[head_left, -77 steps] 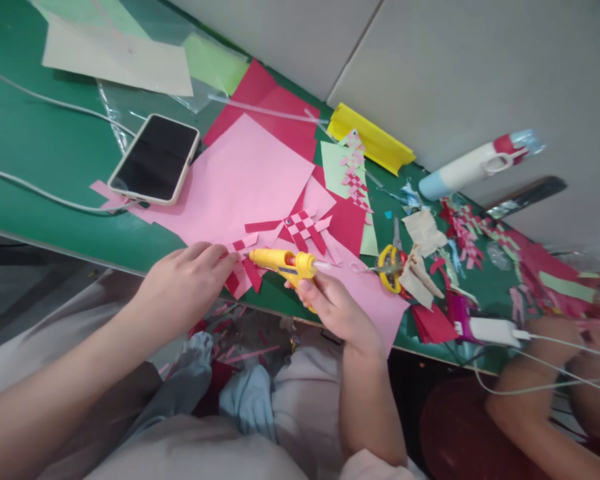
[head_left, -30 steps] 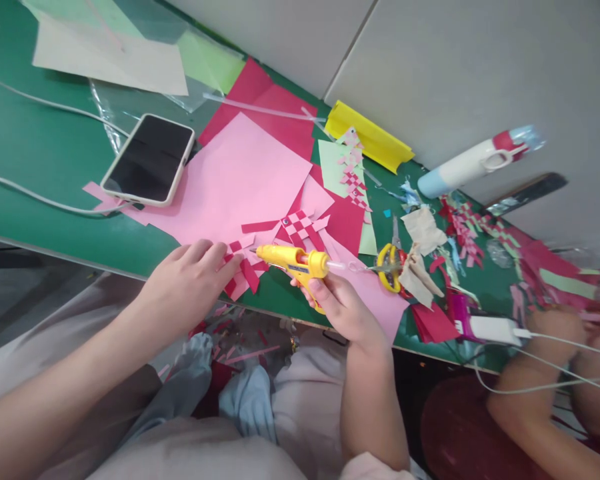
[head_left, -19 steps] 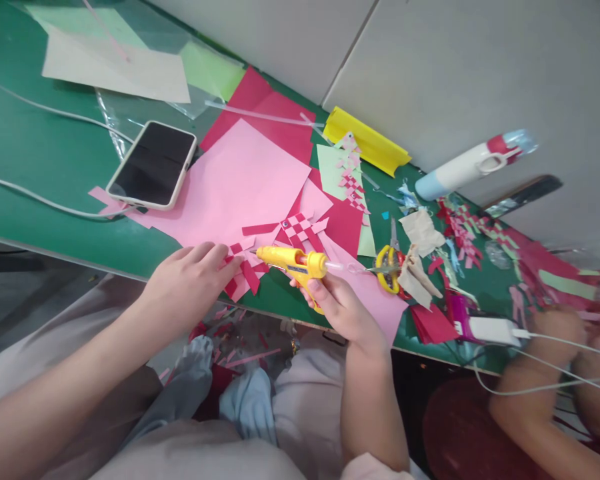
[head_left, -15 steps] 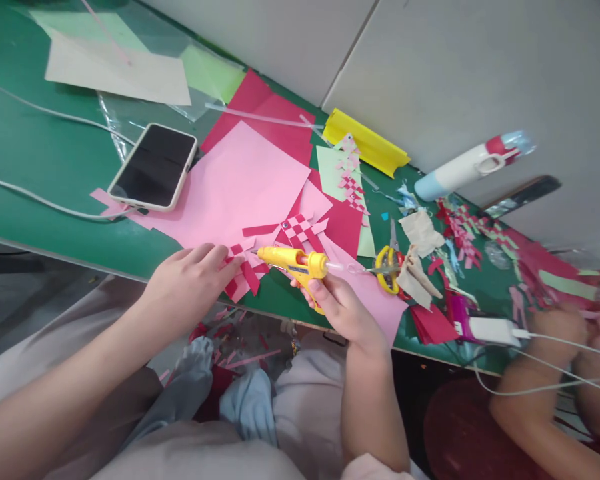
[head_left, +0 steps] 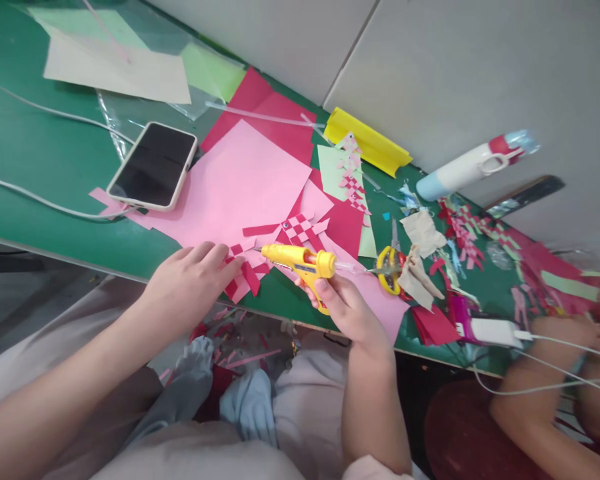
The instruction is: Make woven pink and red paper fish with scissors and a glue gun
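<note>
A green tabletop carries a broad pink paper sheet, with crimson sheets partly beneath it. At the person's far right, a co-worker's forearm lies beside the table edge. A white-and-blue bottle lies on its side near the wall, and a pale-cased phone rests face up at the left corner of the pink sheet. The left hand has its fingers bent and close together over a red-and-pink woven paper piece at the near edge; whether they pinch it or merely press it down cannot be told. The right hand is closed around the grip of a yellow hot-glue gun, its nozzle pointing toward that piece, just beside the left fingertips; contact is unclear. A woven paper fish with a stuck-on eye lies just beyond the gun, and yellow-handled scissors lie to its right. The step in hand appears to be gluing the near piece; no bead of glue can be made out. The next move would call for a steady nozzle, a small dab at the join, and fingertips clear of the heat.
</note>
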The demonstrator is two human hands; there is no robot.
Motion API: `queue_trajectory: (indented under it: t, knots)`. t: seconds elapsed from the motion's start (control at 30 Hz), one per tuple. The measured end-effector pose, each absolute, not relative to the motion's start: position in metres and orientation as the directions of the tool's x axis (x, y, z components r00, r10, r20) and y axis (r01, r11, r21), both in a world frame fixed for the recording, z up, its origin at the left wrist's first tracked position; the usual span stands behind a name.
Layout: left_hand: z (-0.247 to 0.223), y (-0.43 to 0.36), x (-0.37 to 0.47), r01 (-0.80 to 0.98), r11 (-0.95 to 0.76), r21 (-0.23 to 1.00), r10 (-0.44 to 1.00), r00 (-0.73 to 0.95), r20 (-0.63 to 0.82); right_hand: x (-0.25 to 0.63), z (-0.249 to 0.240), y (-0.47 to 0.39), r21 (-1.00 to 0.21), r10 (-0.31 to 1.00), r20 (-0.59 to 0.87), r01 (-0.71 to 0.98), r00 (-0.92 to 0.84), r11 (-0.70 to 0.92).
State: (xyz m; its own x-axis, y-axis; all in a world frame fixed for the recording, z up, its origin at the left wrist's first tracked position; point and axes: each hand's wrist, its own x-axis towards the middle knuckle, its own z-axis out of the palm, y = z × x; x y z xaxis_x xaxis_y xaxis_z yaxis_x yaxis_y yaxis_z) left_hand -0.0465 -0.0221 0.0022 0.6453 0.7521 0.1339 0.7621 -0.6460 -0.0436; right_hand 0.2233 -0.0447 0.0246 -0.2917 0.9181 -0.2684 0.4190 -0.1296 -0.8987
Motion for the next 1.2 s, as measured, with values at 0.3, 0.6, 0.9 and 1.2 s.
queue_trajectory:
  t: [0.3,0.6,0.9,1.2]
  knots:
    - [0.0049,-0.0206,-0.0470,0.781,-0.624,-0.010,0.763,0.612,0.209,0.2224,0.0251,-0.0438,-0.909,0.917,-0.263,0.396,-0.300,-0.131]
    - [0.0039,-0.0188,-0.0466,0.771,-0.637,-0.027,0.759,0.633,0.153,0.2231,0.0254,-0.0440,-0.903,0.922,-0.254,0.412,-0.292,-0.119]
    - [0.0024,-0.0192,-0.0439,0.765,-0.642,-0.045,0.756,0.642,0.126,0.2234,0.0251,-0.0447,-0.902,0.918,-0.269,0.410,-0.292,-0.134]
    - [0.0038,-0.0203,-0.0425,0.776,-0.629,-0.045,0.768,0.630,0.118,0.2243,0.0230,-0.0438,-0.911,0.930,-0.246,0.393,-0.274,-0.125]
